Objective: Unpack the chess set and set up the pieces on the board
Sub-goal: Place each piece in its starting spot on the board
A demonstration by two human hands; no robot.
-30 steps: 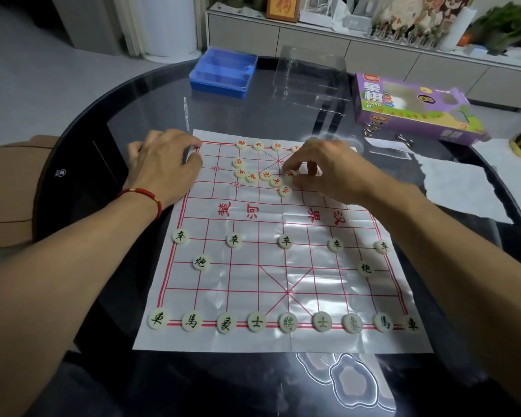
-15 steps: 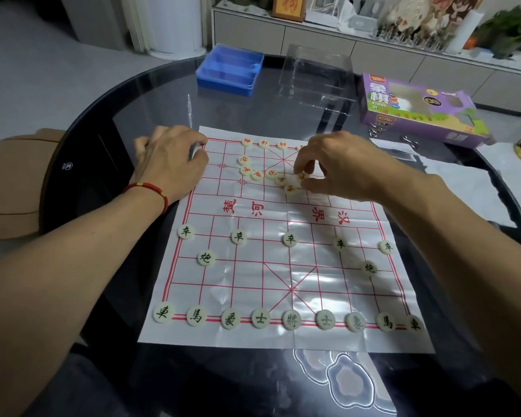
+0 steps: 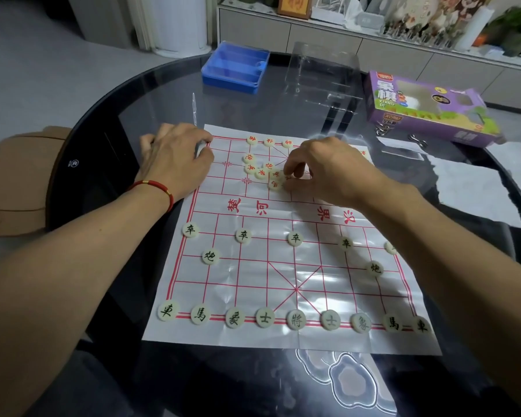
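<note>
I see a white glossy sheet board with a red grid point(image 3: 283, 266) lying flat. Black-lettered cream round discs point(image 3: 295, 238) stand ordered across its near half; red-lettered cream discs point(image 3: 262, 173) cluster loosely at the far middle, three in the back row.

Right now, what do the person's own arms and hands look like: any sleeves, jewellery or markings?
Both forearms are bare with no sleeves in view. The left hand has a thin red cord bracelet with small gold-coloured beads at the wrist. The right hand shows no bracelet, watch or ring in this view. No gloves and no visible markings on either arm.
</note>
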